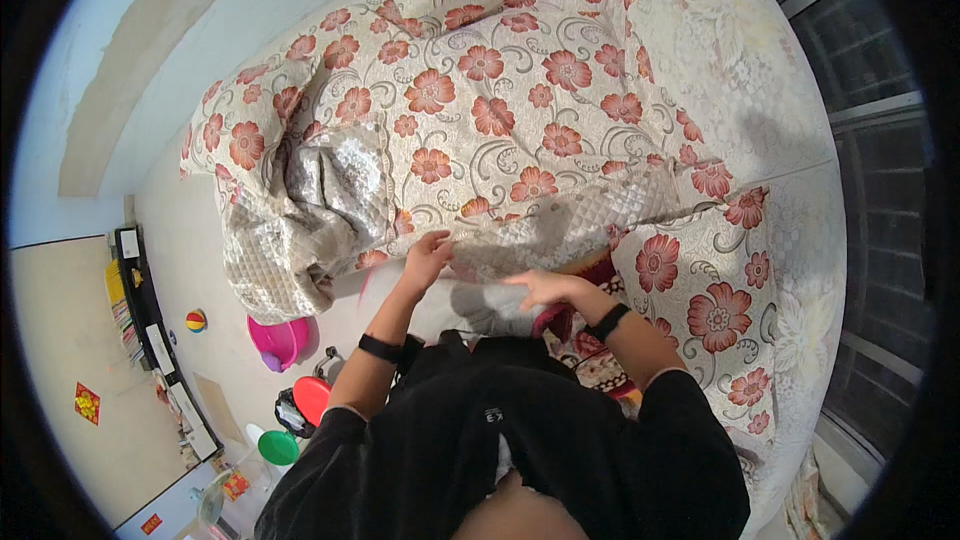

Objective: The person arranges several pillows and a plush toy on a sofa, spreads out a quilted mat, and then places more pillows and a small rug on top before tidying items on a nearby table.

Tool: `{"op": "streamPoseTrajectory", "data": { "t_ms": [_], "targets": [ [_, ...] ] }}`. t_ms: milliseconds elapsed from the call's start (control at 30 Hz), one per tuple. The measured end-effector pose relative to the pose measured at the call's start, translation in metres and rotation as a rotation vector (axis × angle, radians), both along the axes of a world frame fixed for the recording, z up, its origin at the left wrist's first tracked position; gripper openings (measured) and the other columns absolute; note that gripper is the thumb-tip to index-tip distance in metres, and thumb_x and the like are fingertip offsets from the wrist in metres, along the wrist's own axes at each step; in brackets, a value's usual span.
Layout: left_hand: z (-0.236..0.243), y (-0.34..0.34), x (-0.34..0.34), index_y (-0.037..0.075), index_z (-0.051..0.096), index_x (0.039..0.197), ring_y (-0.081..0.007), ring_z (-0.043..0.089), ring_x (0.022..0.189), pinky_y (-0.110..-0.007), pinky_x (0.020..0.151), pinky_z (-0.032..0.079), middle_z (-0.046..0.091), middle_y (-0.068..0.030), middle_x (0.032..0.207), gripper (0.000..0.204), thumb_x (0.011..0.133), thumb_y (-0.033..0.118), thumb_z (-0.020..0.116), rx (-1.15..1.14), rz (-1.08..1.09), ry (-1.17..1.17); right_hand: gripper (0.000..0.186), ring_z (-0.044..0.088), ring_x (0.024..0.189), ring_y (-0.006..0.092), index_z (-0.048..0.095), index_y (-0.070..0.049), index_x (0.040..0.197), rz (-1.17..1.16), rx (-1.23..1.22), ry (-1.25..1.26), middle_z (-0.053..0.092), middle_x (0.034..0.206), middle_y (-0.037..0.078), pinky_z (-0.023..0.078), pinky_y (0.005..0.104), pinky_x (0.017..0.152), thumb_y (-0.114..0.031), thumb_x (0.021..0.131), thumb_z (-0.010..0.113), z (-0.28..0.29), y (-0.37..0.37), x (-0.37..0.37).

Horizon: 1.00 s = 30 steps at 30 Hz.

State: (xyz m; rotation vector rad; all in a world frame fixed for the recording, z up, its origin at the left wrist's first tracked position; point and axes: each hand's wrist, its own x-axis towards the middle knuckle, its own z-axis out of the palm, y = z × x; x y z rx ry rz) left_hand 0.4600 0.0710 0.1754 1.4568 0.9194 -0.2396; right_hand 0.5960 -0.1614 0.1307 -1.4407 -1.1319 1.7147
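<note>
A large beige cover (480, 110) with red flowers and grey scrolls spreads out in front of me. Along its near side runs a grey-white quilted strip (560, 230). My left hand (428, 258) is at the left end of this strip, fingers loosely apart, with nothing visible in them. My right hand (548, 288) is stretched leftward just below the strip, its fingers extended over a pale grey-white surface (480, 310). Whether either hand touches the cloth is hard to tell. Under my right wrist lies a dark red patterned cloth (595, 345).
Bunched quilted fabric (330, 190) hangs over the left end. More flowered cover (715, 310) lies at right, beside white lace-patterned cloth (800, 140) and dark window panes (880, 180). On the floor at left are a pink basin (280, 340), a red round item (311, 400) and a small ball (196, 320).
</note>
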Motion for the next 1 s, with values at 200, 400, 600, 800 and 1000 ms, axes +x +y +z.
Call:
{"op": "streamPoseTrajectory", "data": {
  "t_ms": [200, 400, 600, 800, 1000],
  "targets": [
    [-0.01, -0.027, 0.059, 0.0, 0.05, 0.12, -0.0162, 0.059, 0.088, -0.029, 0.077, 0.046, 0.061, -0.0094, 0.104, 0.036, 0.088, 0.016, 0.055, 0.144, -0.081, -0.182, 0.061, 0.046, 0.119, 0.0206, 0.049, -0.004, 0.127, -0.917, 0.009, 0.101, 0.047, 0.133, 0.01, 0.039, 0.0302, 0.098, 0.01, 0.068, 0.059, 0.055, -0.055, 0.082],
    [0.054, -0.019, 0.061, 0.0, 0.048, 0.122, -0.0203, 0.056, 0.105, -0.032, 0.088, 0.045, 0.058, -0.0146, 0.113, 0.038, 0.086, 0.009, 0.056, 0.432, -0.054, -0.388, 0.062, 0.049, 0.115, 0.0208, 0.047, -0.004, 0.129, -1.824, 0.437, -0.36, 0.048, 0.13, 0.013, 0.041, 0.0303, 0.096, 0.013, 0.07, 0.052, 0.216, -0.087, 0.169],
    [0.032, -0.01, 0.014, -0.002, 0.047, 0.123, -0.0191, 0.06, 0.093, -0.03, 0.081, 0.048, 0.058, -0.0173, 0.111, 0.041, 0.084, 0.007, 0.057, 0.274, 0.038, -0.28, 0.057, 0.045, 0.12, 0.0291, 0.041, 0.0, 0.131, -1.781, 0.852, -1.443, 0.046, 0.13, 0.02, 0.037, 0.0352, 0.097, 0.004, 0.076, 0.055, 0.271, -0.055, 0.268],
    [0.002, -0.009, -0.026, -0.001, 0.047, 0.121, -0.0192, 0.061, 0.083, -0.03, 0.073, 0.05, 0.06, -0.016, 0.103, 0.041, 0.084, 0.012, 0.058, 0.251, 0.11, -0.189, 0.061, 0.049, 0.112, 0.036, 0.043, -0.01, 0.13, -1.584, 0.604, -1.61, 0.051, 0.125, 0.018, 0.039, 0.0407, 0.093, -0.005, 0.072, 0.06, 0.17, 0.087, 0.36],
    [-0.005, -0.004, -0.06, 0.001, 0.048, 0.121, -0.0199, 0.061, 0.083, -0.031, 0.073, 0.05, 0.06, -0.0159, 0.102, 0.041, 0.084, 0.015, 0.058, 0.296, 0.223, -0.119, 0.047, 0.056, 0.099, 0.0294, 0.052, -0.01, 0.121, -0.308, 0.093, -0.739, 0.059, 0.108, 0.015, 0.045, 0.0383, 0.082, -0.021, 0.076, 0.061, -0.087, 0.189, 0.121]
  ]
}}
